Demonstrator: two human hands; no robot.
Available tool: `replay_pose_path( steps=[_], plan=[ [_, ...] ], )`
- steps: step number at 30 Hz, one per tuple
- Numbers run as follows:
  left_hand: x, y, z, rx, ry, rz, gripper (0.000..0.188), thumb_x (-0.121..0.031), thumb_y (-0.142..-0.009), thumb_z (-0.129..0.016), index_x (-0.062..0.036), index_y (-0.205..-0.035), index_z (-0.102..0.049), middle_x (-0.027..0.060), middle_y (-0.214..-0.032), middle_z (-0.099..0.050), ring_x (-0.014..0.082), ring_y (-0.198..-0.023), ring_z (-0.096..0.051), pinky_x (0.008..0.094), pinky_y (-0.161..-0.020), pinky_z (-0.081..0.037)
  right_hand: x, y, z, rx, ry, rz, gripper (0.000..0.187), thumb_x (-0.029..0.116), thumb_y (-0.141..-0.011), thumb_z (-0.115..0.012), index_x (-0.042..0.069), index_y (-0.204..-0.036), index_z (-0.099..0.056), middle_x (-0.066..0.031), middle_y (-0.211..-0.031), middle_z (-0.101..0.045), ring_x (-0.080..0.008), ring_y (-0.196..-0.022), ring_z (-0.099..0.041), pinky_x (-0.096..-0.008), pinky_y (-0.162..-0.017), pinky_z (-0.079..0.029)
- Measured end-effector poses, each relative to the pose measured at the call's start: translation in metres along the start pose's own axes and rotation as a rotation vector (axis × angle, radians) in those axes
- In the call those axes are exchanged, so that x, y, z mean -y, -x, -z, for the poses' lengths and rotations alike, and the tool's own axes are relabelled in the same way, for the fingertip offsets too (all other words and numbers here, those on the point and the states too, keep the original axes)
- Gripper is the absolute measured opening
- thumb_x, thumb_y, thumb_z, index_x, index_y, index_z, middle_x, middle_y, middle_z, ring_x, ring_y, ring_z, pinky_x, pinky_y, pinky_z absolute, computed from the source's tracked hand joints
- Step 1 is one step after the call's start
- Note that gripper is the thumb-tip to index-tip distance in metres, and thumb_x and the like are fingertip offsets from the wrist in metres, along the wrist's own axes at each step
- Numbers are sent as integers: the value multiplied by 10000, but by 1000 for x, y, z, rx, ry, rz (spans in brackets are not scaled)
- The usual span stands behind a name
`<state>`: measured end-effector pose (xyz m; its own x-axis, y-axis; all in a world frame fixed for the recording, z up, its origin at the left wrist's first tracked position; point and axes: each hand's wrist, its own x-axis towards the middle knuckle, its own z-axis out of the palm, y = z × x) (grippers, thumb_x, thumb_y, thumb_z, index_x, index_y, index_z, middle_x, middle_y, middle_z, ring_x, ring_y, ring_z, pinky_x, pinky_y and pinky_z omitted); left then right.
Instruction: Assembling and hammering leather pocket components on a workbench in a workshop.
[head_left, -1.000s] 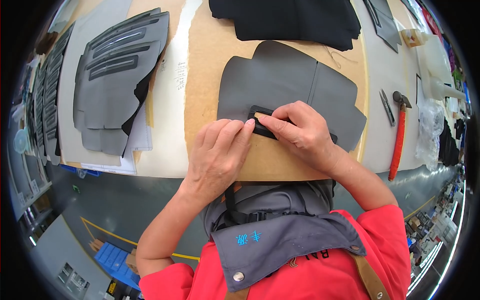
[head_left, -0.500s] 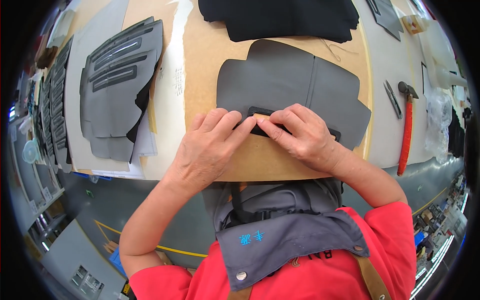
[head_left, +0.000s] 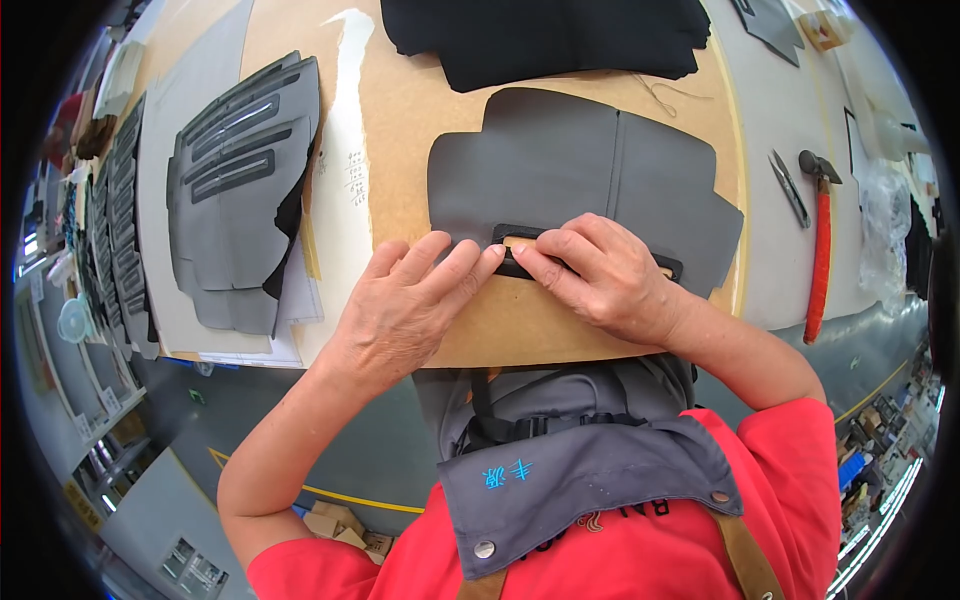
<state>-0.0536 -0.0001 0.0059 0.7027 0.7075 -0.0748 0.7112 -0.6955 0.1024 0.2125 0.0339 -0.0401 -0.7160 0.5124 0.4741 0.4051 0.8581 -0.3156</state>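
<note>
A grey sheet panel (head_left: 540, 160) lies on the table in front of me. Near its close edge is a long slot bordered by black trim (head_left: 515, 231), with tan showing through the opening. My right hand (head_left: 615, 275) is closed, thumb and bent fingers pinching the trim at the slot's left end. Opposite it, my left hand (head_left: 405, 305) has its fingers bent, with a fingertip pressed to the same end of the trim. The two hands' tips nearly touch. What lies beneath the fingers is hidden.
Black fabric pieces (head_left: 560, 40) lie beyond the panel. To the left are stacked grey panels (head_left: 235, 190) with black-framed slots. A red-handled hammer (head_left: 820, 250) and tweezers-like metal tool (head_left: 790, 188) rest at right, near clear plastic wrap (head_left: 882, 240). The table's front edge (head_left: 500, 362) is close to me.
My left fingertip has shifted slightly down along the slot's left end, uncovering more of the trim. My right hand stays there, still pinching. The view has moved slightly.
</note>
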Motion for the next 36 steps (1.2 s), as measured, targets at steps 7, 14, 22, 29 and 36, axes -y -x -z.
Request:
replay_pose_path(
  steps=[7, 14, 22, 29, 36],
  plan=[
    [-1, 4, -1, -36, -11, 10, 624, -40, -821, -675, -141, -1436, -641, 7, -1282, -557, 215, -1193, -561, 365, -935, -439, -1, -1, -1, -1, -4, 32, 316, 79, -801, -722, -22, -1101, -725, -58, -979, -617, -215, -858, -594, -330, -734, -555],
    [-5, 10, -10, -110, 17, 52, 632, -22, -813, -675, -160, -1429, -643, 5, -1255, -555, 209, -1197, -558, 364, -930, -431, -2, 1, -4, -1, -32, 67, 421, 61, -756, -723, -7, -1171, -724, -72, -1003, -631, -230, -846, -628, -347, -732, -566],
    [-11, 10, -8, -115, 95, 127, 632, 11, -807, -656, -189, -1407, -644, 7, -1237, -563, 214, -1213, -549, 373, -959, -417, -3, 3, -7, -19, -3, 98, 413, 62, -759, -722, -8, -1166, -722, -71, -999, -629, -229, -845, -627, -344, -736, -570],
    [-20, 9, -13, -191, 125, 150, 631, 28, -800, -643, -143, -1408, -644, 38, -1293, -590, 244, -1223, -579, 385, -989, -426, -4, 2, -8, -28, 14, 122, 432, 70, -750, -719, -11, -1174, -714, -71, -999, -622, -229, -840, -622, -341, -735, -571],
    [-46, 4, -32, -279, 166, 269, 622, 43, -805, -633, -66, -1417, -624, 63, -1344, -619, 247, -1266, -588, 389, -1060, -418, -5, 3, 3, 43, -32, 28, 340, 70, -803, -686, -17, -1130, -717, -69, -999, -638, -227, -888, -609, -326, -767, -568]
  ],
)
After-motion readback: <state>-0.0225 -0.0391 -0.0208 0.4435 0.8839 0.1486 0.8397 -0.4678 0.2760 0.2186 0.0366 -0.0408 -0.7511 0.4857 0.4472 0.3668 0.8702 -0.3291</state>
